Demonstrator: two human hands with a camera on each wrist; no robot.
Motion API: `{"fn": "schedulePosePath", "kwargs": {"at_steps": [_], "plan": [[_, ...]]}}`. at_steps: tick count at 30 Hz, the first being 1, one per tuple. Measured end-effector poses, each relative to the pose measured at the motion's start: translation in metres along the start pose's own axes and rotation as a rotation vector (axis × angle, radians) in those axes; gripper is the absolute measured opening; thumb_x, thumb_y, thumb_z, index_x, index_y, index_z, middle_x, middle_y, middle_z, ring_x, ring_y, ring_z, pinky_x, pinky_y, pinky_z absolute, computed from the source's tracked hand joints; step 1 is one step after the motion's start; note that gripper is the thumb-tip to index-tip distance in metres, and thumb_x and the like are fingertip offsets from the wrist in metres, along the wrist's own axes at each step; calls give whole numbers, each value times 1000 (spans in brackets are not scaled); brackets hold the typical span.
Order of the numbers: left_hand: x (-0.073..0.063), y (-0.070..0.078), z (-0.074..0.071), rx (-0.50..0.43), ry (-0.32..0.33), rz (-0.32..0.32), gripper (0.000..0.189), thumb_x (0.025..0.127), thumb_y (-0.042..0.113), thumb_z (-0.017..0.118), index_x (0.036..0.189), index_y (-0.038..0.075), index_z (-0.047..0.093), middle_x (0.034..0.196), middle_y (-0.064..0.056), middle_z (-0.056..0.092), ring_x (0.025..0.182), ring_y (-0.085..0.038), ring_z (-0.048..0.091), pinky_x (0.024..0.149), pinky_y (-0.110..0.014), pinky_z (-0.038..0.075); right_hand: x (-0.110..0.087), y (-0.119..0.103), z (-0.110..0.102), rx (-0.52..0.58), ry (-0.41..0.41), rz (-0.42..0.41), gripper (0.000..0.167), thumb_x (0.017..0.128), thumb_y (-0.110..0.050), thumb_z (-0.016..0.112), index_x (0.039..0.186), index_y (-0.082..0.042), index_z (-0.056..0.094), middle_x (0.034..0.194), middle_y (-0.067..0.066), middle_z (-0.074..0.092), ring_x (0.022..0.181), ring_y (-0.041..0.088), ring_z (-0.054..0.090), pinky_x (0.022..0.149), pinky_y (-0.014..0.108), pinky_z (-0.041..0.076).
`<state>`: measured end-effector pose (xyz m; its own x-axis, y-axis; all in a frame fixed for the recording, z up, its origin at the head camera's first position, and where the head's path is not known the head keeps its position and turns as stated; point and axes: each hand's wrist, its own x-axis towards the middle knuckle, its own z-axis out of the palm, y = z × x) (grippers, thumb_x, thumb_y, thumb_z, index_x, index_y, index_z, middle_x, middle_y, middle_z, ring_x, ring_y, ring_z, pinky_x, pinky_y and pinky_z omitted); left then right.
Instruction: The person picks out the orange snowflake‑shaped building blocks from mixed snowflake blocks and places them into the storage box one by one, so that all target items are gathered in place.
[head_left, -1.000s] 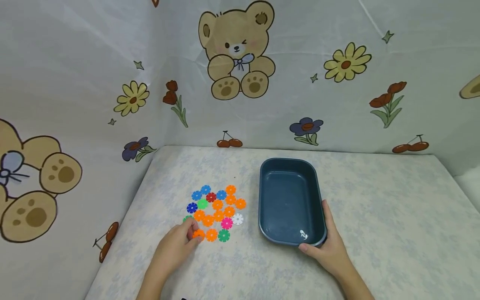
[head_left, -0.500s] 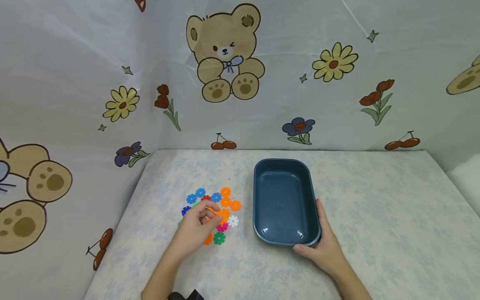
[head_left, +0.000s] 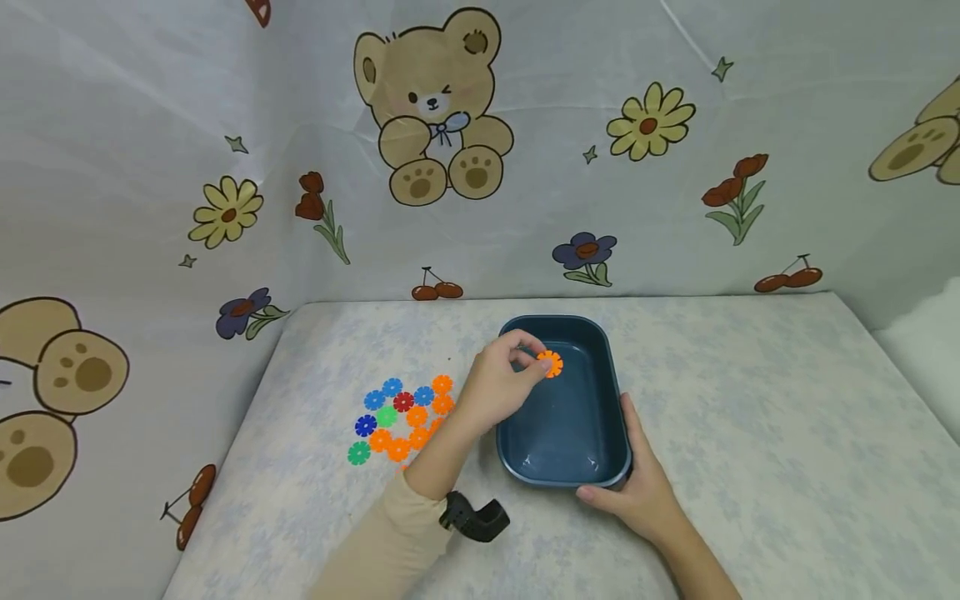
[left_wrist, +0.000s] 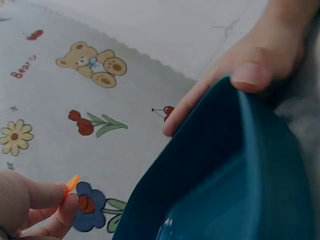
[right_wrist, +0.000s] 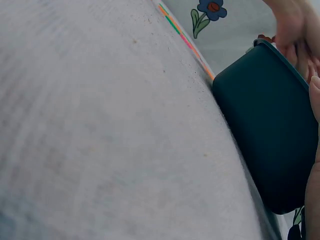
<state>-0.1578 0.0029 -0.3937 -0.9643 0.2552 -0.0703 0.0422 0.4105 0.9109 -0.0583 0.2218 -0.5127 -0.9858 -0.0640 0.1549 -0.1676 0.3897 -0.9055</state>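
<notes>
My left hand (head_left: 498, 379) pinches an orange flower-shaped plastic disc (head_left: 551, 364) between thumb and fingers, above the dark blue rectangular container (head_left: 570, 446). In the left wrist view the disc (left_wrist: 73, 183) appears edge-on at the fingertips. The right hand (head_left: 637, 483) grips the container's near right corner, thumb on the rim and fingers along the outer side. That same thumb-over-rim hold of the right hand (left_wrist: 272, 60) shows in the left wrist view. In the right wrist view the container's outer wall (right_wrist: 270, 130) stands tilted in the picture. No disc shows inside the visible part of the container.
Several notched discs lie flat left of the container, among them a red disc (head_left: 403, 402), a green disc (head_left: 359, 452) and a dark blue disc (head_left: 365, 426). My left forearm hides some. A black device (head_left: 476, 518) sits at the left wrist. A printed cloth (head_left: 525, 242) hangs behind the table.
My left hand has picked up an orange disc from the near side of the group and carried it right and away from me, over the container. The right hand keeps its hold.
</notes>
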Motion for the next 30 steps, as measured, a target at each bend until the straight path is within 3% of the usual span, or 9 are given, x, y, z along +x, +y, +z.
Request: {"fn": "schedulePosePath", "kwargs": {"at_steps": [7,13,19,30], "plan": [[43,6,37,-91,2,-79,11,95,24,68,104,19,64,92,-8,73,79,-29,66,57,-29,45,0,2,-1,-5,-8,0,137,62,-14,94,160,-33,-1,168,8,8,151,13,19,106,0,20],[62,2,52,67,80,-161,11,94,27,70,101,21,65,86,1,71,67,-18,62,56,-31,46,0,1,-2,-17,-16,1,137,62,-15,93,160,-33,-1,168,11,7,151,8,16,105,0,18],[76,-14,64,195,116,-231,10,92,29,72,97,23,66,83,3,70,63,-15,60,55,-31,45,0,1,-2,1,-11,-27,137,60,-15,94,160,-32,1,168,13,8,151,4,14,107,1,17],[88,-33,79,412,109,-201,11,92,33,72,95,24,66,85,4,71,65,-16,58,58,-31,43,0,1,-2,22,-8,-28,137,60,-14,94,160,-31,2,168,11,9,150,0,14,108,1,16]]}}
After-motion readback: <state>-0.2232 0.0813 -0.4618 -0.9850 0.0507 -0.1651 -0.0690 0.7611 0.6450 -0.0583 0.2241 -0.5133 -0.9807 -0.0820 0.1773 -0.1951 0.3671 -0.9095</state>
